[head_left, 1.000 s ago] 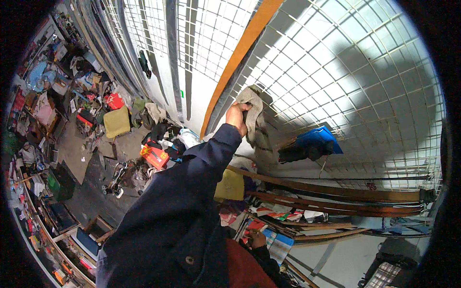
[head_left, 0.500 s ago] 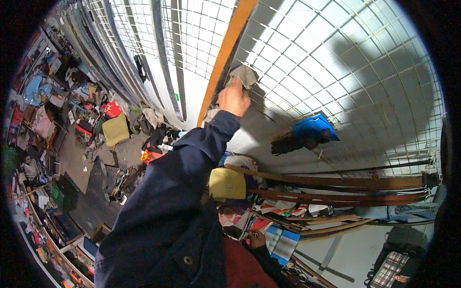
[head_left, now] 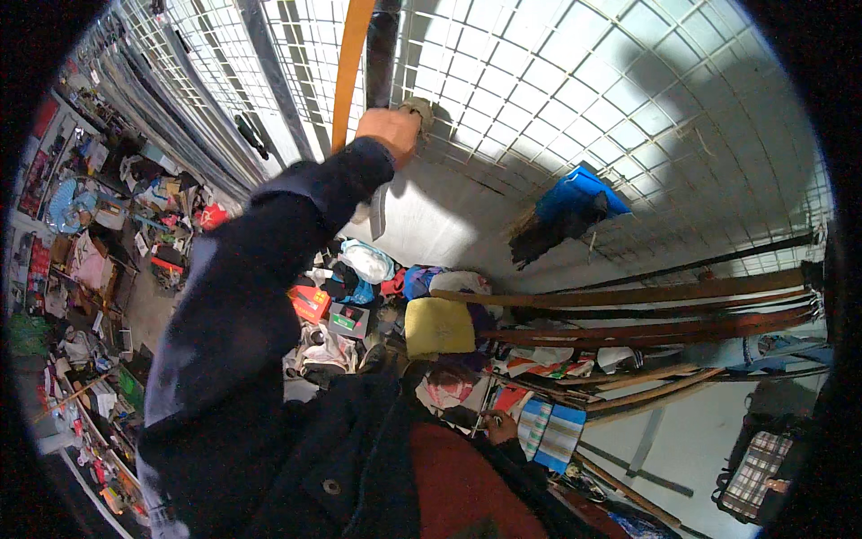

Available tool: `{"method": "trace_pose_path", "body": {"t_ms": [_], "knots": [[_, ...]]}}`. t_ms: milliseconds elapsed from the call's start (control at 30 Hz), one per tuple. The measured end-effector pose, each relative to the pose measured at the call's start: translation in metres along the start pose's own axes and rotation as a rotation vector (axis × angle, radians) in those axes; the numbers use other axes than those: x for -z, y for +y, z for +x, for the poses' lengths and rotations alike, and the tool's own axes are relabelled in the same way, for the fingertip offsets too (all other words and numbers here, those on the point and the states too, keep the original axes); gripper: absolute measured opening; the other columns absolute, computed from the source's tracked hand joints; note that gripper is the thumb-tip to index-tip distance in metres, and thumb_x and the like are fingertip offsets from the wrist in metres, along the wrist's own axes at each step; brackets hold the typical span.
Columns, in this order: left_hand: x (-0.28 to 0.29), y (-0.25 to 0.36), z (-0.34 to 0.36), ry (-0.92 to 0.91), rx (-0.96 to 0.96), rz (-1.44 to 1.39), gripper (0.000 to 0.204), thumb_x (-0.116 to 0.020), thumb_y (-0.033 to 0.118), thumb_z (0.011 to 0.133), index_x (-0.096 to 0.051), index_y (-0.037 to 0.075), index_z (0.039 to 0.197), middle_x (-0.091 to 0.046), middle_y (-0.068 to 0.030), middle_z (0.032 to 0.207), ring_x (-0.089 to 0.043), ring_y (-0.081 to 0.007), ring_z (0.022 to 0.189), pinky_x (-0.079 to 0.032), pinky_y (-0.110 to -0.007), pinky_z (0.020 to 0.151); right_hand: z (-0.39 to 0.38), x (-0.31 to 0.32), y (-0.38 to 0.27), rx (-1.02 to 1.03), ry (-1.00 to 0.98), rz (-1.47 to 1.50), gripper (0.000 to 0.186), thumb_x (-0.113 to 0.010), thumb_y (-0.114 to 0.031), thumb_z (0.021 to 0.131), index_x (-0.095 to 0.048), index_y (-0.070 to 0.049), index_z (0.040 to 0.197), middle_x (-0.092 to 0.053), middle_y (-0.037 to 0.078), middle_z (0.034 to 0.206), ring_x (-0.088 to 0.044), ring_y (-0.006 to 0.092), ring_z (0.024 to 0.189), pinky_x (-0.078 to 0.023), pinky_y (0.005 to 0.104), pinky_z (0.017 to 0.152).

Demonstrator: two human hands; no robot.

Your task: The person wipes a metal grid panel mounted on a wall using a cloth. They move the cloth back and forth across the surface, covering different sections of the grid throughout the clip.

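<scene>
My left hand [head_left: 388,133] reaches up and closes round a crumpled grey cloth [head_left: 418,115]. The hand and cloth lie over the lower part of a dark strap [head_left: 381,54] hanging against a white wire grid [head_left: 530,81]. Just left of that strap hangs an orange-tan strap [head_left: 351,63], its lower end hidden behind my hand and sleeve. Low down near my body is my right hand [head_left: 501,426], small in view with its fingers curled; what they hold, if anything, is hard to make out. It is beside a blue, white and brown striped cloth [head_left: 558,435].
A blue holder with a dark bundle [head_left: 570,214] sticks out from the grid. Brown straps [head_left: 628,292] stretch across the right side. Below are a yellow cushion [head_left: 440,326], a red box [head_left: 310,303] and heaps of clutter. A plaid bag [head_left: 757,476] is at lower right.
My left hand has moved left and slightly upward with the grey cloth along the dark strap. The view has shifted, bringing more clutter below the arm into sight.
</scene>
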State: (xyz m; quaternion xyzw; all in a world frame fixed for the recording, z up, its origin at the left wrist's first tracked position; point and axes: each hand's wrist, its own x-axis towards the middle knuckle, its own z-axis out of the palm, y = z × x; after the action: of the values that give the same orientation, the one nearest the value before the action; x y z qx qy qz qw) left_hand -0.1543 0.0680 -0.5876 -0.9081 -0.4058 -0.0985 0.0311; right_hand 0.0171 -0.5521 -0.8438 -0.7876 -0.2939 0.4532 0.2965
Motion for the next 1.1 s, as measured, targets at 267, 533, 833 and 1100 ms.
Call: {"method": "trace_pose_path", "body": {"t_ms": [267,533,833,1100], "knots": [[-0.037,0.002,-0.001,0.237,0.272,-1.085,0.029,-0.051,0.007,0.085,-0.069,-0.002,0.106,-0.070,-0.0168,0.103,-0.066,-0.0301,0.094,-0.053,-0.037,0.083,0.008,-0.016,-0.027,-0.112,-0.144,0.261,0.036,-0.065,-0.033,0.098,-0.066,0.000,0.113,-0.071,0.014,0.094,-0.070,0.0218,0.085,-0.056,0.0406,0.066],[-0.073,0.100,-0.027,0.664,0.658,-2.309,0.029,-0.049,-0.003,0.082,-0.067,0.000,0.105,-0.068,-0.0062,0.095,-0.062,-0.0216,0.082,-0.050,-0.035,0.072,0.017,0.000,0.011,-0.094,-0.099,0.729,0.040,-0.070,-0.030,0.095,-0.063,0.004,0.115,-0.070,0.015,0.104,-0.069,0.0206,0.081,-0.050,0.0343,0.055],[-0.075,0.170,0.006,0.786,0.585,-1.593,0.027,-0.048,-0.001,0.086,-0.057,-0.004,0.112,-0.068,-0.0229,0.103,-0.065,-0.0382,0.089,-0.049,-0.045,0.078,-0.020,0.005,0.024,0.024,-0.030,-0.151,0.042,-0.064,-0.046,0.096,-0.073,-0.006,0.106,-0.073,0.011,0.097,-0.070,0.0212,0.083,-0.056,0.0394,0.071],[-0.121,0.184,-0.024,0.360,0.496,-0.806,0.015,-0.055,0.000,0.075,-0.059,-0.001,0.090,-0.063,-0.0262,0.095,-0.061,-0.0489,0.087,-0.047,-0.057,0.077,-0.027,0.008,0.055,-0.099,-0.003,0.159,0.031,-0.067,-0.029,0.097,-0.069,0.000,0.108,-0.071,0.011,0.095,-0.068,0.0192,0.083,-0.056,0.0379,0.069]]}}
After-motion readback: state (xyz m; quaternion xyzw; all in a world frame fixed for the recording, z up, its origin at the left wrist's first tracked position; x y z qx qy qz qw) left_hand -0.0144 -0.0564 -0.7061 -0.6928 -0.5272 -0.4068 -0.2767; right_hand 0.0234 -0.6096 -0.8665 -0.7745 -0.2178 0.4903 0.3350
